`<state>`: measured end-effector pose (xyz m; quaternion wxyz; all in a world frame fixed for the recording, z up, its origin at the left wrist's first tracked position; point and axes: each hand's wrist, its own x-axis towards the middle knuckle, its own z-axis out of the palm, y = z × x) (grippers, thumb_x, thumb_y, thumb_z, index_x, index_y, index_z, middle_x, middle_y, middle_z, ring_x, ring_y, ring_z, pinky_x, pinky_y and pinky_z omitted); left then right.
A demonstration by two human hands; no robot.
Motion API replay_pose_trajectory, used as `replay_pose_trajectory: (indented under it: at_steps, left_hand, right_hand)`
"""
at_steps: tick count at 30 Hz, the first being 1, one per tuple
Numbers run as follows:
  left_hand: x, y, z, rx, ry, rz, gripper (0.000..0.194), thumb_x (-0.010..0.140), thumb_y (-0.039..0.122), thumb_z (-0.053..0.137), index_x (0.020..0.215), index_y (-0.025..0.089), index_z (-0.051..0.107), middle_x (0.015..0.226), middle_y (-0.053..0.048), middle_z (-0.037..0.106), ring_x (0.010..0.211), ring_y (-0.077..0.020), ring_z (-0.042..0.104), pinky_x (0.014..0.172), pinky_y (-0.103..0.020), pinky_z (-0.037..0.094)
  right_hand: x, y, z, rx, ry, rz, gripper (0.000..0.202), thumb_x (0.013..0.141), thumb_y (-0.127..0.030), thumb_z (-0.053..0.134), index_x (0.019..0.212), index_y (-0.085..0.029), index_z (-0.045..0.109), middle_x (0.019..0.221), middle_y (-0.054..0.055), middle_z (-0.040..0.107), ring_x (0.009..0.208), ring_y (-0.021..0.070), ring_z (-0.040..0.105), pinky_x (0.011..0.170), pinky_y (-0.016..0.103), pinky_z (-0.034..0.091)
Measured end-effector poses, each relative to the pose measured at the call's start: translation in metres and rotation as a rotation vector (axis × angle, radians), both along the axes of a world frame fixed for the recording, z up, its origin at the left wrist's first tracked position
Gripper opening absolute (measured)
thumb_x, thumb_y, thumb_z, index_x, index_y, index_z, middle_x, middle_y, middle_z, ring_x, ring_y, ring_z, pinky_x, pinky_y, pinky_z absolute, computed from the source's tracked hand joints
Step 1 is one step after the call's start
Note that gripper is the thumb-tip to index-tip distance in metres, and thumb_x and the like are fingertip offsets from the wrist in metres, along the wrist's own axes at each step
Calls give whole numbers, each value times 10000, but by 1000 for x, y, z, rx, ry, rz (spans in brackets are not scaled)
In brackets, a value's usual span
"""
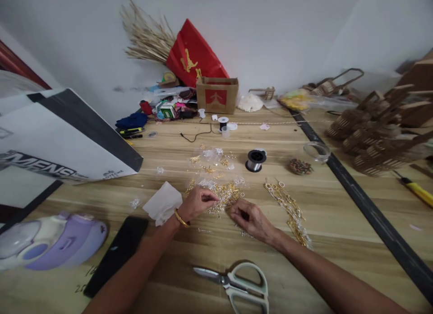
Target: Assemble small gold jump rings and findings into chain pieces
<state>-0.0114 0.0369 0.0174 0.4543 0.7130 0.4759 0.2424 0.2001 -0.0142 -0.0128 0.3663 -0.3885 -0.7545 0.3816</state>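
A pile of small gold and silver beads [225, 196] lies on the wooden table. At its left edge is my left hand [198, 203], a gold bangle on the wrist, thumb and fingertips pinched together; whatever is between them is too small to name. My right hand [249, 217] rests at the pile's lower right with curled fingers, their tips partly hidden. Beaded gold and silver strands [288, 206] lie to the right. A spool of thin wire [255, 160] stands behind the pile. Nearer the front edge lie scissors [233, 280] with pale handles.
Left are a white tissue [163, 203], a black phone [117, 255], a purple and white object [57, 239] and a large white box [64, 138]. A clear round lid [317, 152] and brown woven baskets [368, 129] are at right. A paper bag [217, 95] stands behind.
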Motion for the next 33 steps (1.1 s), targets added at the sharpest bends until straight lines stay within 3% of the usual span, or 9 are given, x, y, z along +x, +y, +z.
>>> replay_pose_trajectory:
  at_steps: [11,17,23,33]
  left_hand:
    - [9,-26,-4,-19,-222,152,170,701,268,660,762,116,706,726,-45,710,661,-135,613,628,-222,468]
    - [10,-29,-3,-133,-376,195,207,674,287,682,781,111,700,685,-31,691,607,-110,581,594,-210,458]
    - [15,-38,0,-276,-516,217,235,600,285,746,740,107,681,606,-7,659,554,-98,559,586,-221,470]
    - [18,-41,-7,-287,-491,208,194,632,268,719,733,108,680,607,-7,651,574,-106,563,603,-231,467]
  right_hand:
    - [-4,-7,2,-38,41,-122,179,851,-302,521,745,-160,547,644,-15,504,564,101,427,505,212,326]
    - [-15,-12,11,-8,76,-198,201,854,-327,508,750,-160,547,640,-11,501,573,109,436,514,222,336]
    - [-24,-15,9,-5,122,-235,216,863,-344,503,755,-163,549,670,0,513,588,113,445,516,224,346]
    - [-20,-15,8,-40,156,-198,219,868,-343,510,752,-163,559,672,6,498,609,121,446,533,230,359]
